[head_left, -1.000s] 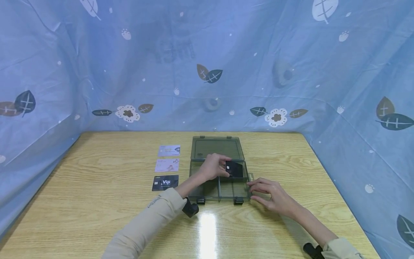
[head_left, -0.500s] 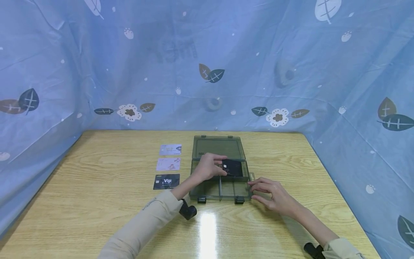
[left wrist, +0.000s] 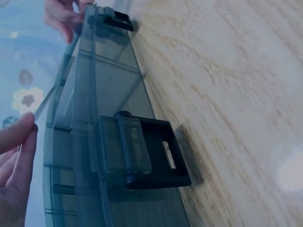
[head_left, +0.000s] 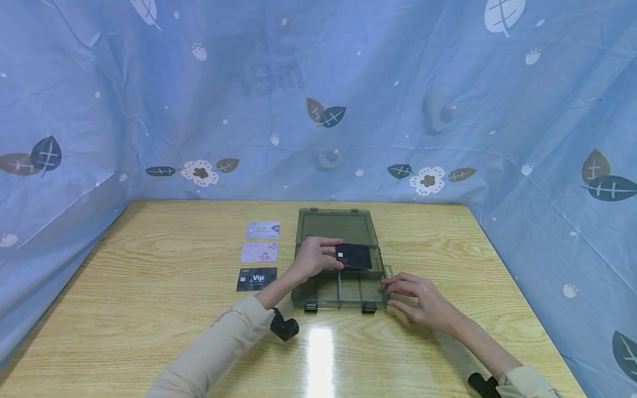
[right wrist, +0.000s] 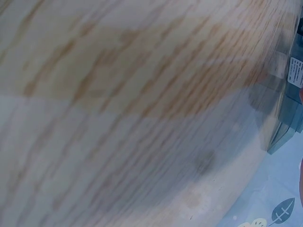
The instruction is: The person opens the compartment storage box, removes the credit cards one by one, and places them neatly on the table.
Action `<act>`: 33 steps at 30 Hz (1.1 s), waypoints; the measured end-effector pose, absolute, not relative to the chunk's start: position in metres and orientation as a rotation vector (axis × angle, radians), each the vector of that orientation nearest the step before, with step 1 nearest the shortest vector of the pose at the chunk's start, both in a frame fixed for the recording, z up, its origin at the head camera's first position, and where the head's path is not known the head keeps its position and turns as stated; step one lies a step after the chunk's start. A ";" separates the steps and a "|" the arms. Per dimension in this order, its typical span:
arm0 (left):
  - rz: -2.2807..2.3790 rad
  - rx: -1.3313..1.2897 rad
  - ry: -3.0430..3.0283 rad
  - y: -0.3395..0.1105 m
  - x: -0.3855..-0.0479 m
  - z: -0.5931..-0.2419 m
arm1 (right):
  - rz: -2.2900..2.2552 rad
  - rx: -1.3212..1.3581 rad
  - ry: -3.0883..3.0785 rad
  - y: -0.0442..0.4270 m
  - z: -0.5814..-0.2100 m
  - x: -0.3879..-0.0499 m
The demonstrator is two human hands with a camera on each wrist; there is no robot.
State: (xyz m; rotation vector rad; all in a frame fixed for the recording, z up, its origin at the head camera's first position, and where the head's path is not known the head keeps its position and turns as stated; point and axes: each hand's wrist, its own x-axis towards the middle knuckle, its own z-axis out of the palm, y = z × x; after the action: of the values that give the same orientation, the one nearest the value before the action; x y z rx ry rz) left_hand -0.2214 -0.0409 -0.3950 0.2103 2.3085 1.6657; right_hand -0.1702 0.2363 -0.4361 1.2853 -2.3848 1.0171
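Note:
In the head view, my left hand (head_left: 312,258) pinches a black VIP card (head_left: 355,257) by its left end, thumb below and fingers above. The card is over the back compartment of a smoky clear plastic box (head_left: 323,304) whose lid (head_left: 337,228) lies open behind it. At the box's right side, my right hand (head_left: 418,301) has its fingertips against the edge, fingers loosely bent. The left wrist view shows the left hand (left wrist: 16,161) beside the box front and its black latch (left wrist: 158,153). Only a sliver of the right fingers enters the right wrist view.
Left of the box lie a silvery VIP card (head_left: 264,229), a pale pink card (head_left: 260,252) and a dark Vip card (head_left: 256,279) in a column. All rest on a wood-grain table (head_left: 164,309). A blue patterned curtain (head_left: 269,127) surrounds the back and sides.
My left hand has shifted a little to the left with the black card, which now faces the camera more squarely. The right hand stays at the box edge.

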 end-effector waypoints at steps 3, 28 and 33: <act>1.694 0.174 2.259 -0.042 -0.222 -0.395 | 1.026 1.287 -2.381 0.236 -0.437 -0.170; 1.762 0.119 2.043 -0.059 -0.207 -0.390 | 1.003 1.290 -2.365 0.237 -0.437 -0.171; 1.749 0.135 2.031 -0.066 -0.203 -0.389 | 1.010 1.289 -2.376 0.237 -0.437 -0.171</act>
State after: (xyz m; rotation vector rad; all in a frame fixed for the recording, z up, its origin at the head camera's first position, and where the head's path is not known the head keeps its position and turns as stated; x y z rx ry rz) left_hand -0.2030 -0.0657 -0.3894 0.1346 2.0307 1.7495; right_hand -0.1712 0.2370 -0.4370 1.2886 -2.3760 1.0104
